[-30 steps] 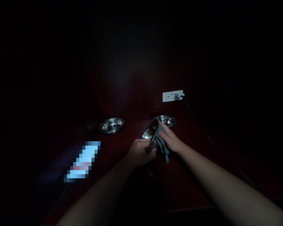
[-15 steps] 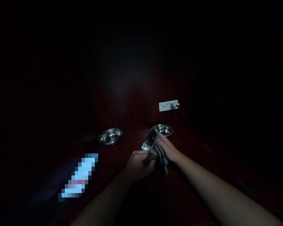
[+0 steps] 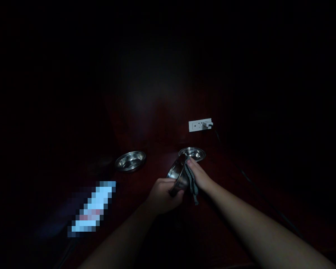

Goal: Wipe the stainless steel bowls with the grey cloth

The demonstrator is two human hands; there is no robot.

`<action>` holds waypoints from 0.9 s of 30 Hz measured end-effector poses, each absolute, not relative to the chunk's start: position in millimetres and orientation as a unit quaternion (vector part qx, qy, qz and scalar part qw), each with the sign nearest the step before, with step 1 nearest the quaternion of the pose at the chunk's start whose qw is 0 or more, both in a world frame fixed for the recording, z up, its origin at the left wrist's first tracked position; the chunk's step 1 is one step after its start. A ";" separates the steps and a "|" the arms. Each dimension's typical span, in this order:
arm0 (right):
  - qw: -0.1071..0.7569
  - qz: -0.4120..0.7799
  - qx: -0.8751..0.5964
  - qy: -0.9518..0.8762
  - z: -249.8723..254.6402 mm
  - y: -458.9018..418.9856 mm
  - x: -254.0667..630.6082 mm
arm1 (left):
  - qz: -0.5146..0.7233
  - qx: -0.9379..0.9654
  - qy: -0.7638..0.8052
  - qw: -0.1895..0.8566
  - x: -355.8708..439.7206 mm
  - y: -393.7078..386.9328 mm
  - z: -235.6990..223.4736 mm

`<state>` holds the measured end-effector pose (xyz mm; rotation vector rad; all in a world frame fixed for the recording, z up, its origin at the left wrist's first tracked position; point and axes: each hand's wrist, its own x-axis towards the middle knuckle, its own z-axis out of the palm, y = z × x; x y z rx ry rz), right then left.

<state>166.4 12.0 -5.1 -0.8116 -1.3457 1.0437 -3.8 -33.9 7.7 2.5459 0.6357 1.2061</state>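
Note:
A shiny metal bowl [image 3: 177,173] is held tilted on its side in front of me. My left hand [image 3: 165,195] grips its near edge, with the thumb on the outside and the fingers at the rim. Against the far right side of the bowl, my right hand [image 3: 198,174] presses a grey-green cloth [image 3: 191,182]. The fingers are closed over the cloth, whose folds hang down below the hand. Behind the right hand lies a metal dish [image 3: 192,153], partly hidden by the held bowl. Another metal dish [image 3: 130,161] rests to the left.
A white wall socket [image 3: 199,125] with a plugged-in adapter sits at the back, its dark cable [image 3: 264,200] running down the right. A bright pixelated screen [image 3: 96,209] lies at the left on the dark red surface [image 3: 156,164]. Surroundings are very dark.
My right hand and the cloth have shifted slightly along the bowl's outer side, and the cloth's folds hang a little differently. The left hand keeps its hold.

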 end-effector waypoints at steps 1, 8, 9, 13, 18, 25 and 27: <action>0.587 0.449 -0.350 -0.576 -5.8 12.2 166.4 | 0.414 0.875 0.218 0.128 -3.9 -33.7 7.5; 0.589 0.421 -0.372 -0.581 -9.5 14.2 168.4 | 0.412 0.877 0.216 0.123 -3.9 -34.5 7.6; 0.590 0.415 -0.377 -0.582 -9.4 13.9 168.7 | 0.412 0.876 0.216 0.124 -3.7 -34.7 7.9; 0.595 0.378 -0.404 -0.583 -8.3 12.6 169.0 | 0.412 0.876 0.213 0.131 -3.5 -34.8 8.2; 0.610 0.334 -0.432 -0.574 -5.7 12.3 168.8 | 0.423 0.873 0.204 0.131 -3.4 -35.3 8.6; 0.624 0.291 -0.429 -0.585 1.4 10.0 168.6 | 0.418 0.876 0.212 0.110 -3.1 -35.1 8.7; 0.625 0.297 -0.421 -0.587 3.3 9.2 168.2 | 0.418 0.876 0.217 0.102 -3.3 -35.0 8.8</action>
